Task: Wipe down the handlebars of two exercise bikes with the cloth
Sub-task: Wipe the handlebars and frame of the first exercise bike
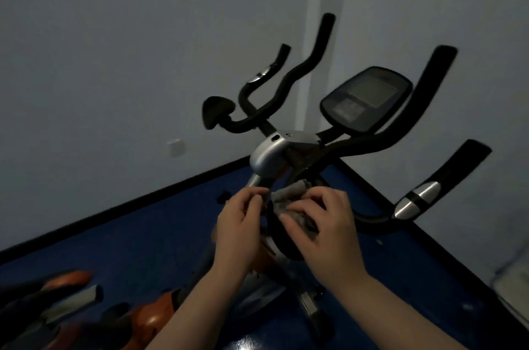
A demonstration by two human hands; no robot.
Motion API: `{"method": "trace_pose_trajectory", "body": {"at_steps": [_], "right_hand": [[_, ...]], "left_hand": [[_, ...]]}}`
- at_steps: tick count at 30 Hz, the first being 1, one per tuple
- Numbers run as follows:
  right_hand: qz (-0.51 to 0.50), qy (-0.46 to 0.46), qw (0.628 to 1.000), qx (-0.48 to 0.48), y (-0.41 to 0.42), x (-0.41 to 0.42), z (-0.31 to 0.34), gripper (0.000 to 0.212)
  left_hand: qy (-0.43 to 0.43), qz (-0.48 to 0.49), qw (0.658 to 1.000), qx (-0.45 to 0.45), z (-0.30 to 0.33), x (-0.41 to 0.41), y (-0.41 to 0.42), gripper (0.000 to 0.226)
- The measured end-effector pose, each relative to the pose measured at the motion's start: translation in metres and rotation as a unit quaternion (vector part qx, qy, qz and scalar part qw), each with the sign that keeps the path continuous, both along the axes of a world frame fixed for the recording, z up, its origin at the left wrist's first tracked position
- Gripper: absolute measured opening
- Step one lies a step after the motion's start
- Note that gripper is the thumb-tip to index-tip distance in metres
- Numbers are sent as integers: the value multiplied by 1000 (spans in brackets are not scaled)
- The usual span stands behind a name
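Exercise bike (269, 155), black frame with silver housing, stands on the blue floor (160, 235) in a corner of pale walls (114, 34). Lighting is dim.

Handlebars (309, 63): black, curved, rising above and to both sides of the silver housing; the near-right bar carries a silver sensor band (416, 199). Console (366, 97) sits above and right of the housing, screen dark.

Second bike (154, 318), with orange panels, lies low and left of the first bike, only partly in frame.

Right hand (323, 223): below the housing, fingers curled over the grey cloth (289, 195), pressing it onto a black bar. Left hand (243, 220): just left of the cloth, fingers curled; fingertips (259, 192) meet the cloth's edge, but a pinch cannot be confirmed.

Cloth: bunched, directly below the silver housing, between both hands.
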State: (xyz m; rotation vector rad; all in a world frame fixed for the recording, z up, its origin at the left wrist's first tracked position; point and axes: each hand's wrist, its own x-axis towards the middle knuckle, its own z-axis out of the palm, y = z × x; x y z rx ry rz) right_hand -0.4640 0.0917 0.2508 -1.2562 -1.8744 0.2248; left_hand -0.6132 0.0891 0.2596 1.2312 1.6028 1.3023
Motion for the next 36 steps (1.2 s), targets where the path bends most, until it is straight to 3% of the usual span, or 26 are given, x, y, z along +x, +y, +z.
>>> {"method": "trace_pose_trajectory", "body": {"at_steps": [3, 6, 13, 19, 24, 29, 36], "right_hand": [[-66, -20, 998, -4, -5, -10, 4, 19], [-98, -120, 988, -6, -5, -19, 8, 17], [-109, -281, 952, -47, -25, -22, 23, 19], [-150, -103, 979, -92, -16, -17, 41, 17], [-181, -119, 972, -90, -19, -25, 17, 32], [-184, -31, 976, -114, -3, -25, 23, 18], [-136, -57, 984, -104, -27, -1, 26, 16]], "left_hand": [[-24, -95, 995, 10, 1, -5, 8, 21], [-37, -182, 982, 34, 6, -12, 11, 20], [-72, -256, 964, 18, -11, -21, 22, 24], [-83, -261, 961, 22, -14, -22, 24, 26], [-74, -263, 961, 35, -12, -22, 22, 25], [-55, -257, 964, 44, -12, -21, 20, 25], [-57, -245, 967, 50, -14, -19, 18, 24]]}}
